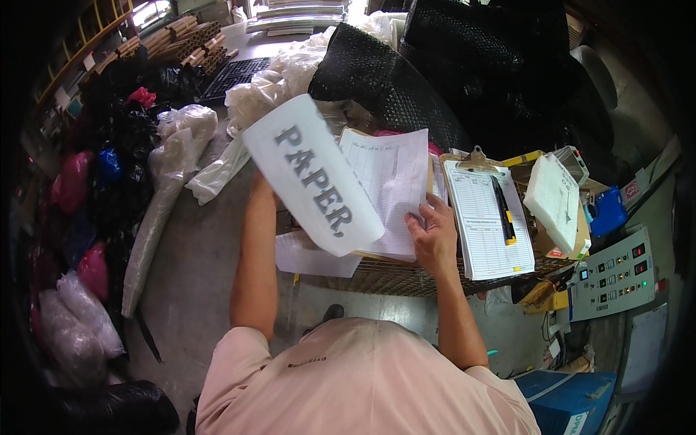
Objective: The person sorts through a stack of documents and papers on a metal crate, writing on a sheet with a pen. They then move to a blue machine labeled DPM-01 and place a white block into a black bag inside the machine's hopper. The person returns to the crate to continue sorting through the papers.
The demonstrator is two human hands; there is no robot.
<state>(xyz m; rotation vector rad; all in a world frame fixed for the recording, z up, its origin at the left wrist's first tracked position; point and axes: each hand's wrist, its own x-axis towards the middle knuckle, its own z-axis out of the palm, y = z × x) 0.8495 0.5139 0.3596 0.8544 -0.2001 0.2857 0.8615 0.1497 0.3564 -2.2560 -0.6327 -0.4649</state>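
Note:
A white sheet (304,181) with large dark stencilled letters is raised at a tilt in front of me. My left hand (265,187) is at its left edge, seemingly holding it up; the fingers are hidden behind it. To the right, my right hand (437,235) closes thumb and fingers on the edge of printed form sheets (395,170), partly covered by the lettered sheet. Beside that hand lies a clipboard (453,163) with a metal clip and lined forms (475,239). A black and yellow utility knife (502,210) rests on those forms.
Under the papers is a wire mesh surface (406,278). A white foam block (552,203) stands right of the clipboard, near a blue container (607,212) and a control panel (612,272). Black bubble wrap (384,80) fills the far side; plastic-wrapped bundles (170,174) lie left.

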